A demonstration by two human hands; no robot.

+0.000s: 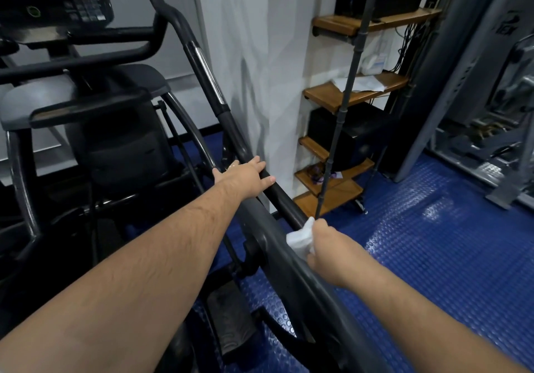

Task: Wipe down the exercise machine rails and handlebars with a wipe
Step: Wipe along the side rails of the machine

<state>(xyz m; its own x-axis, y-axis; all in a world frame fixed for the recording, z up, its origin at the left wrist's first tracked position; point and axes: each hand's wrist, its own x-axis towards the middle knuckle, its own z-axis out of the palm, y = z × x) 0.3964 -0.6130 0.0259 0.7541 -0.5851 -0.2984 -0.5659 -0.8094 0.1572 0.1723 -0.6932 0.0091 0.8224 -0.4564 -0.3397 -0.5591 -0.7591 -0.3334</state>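
A black exercise machine fills the left of the head view, with its console (pixel 55 0) at the top left. Its long dark side rail (pixel 231 124) runs from the upper middle down towards the bottom right. My left hand (pixel 245 177) rests over this rail, fingers wrapped around it. Lower on the same rail, my right hand (pixel 329 245) presses a crumpled white wipe (pixel 300 238) against the rail's upper side. A chrome patch shines on the handlebar (pixel 206 69) above.
A white pillar (pixel 260 69) stands just right of the rail. Wooden shelves (pixel 349 95) with papers and boxes sit behind a thin black pole (pixel 344 107). Blue studded flooring (pixel 433 242) spreads to the right, with grey gym equipment (pixel 491 112) beyond. A foot pedal (pixel 231 323) lies below.
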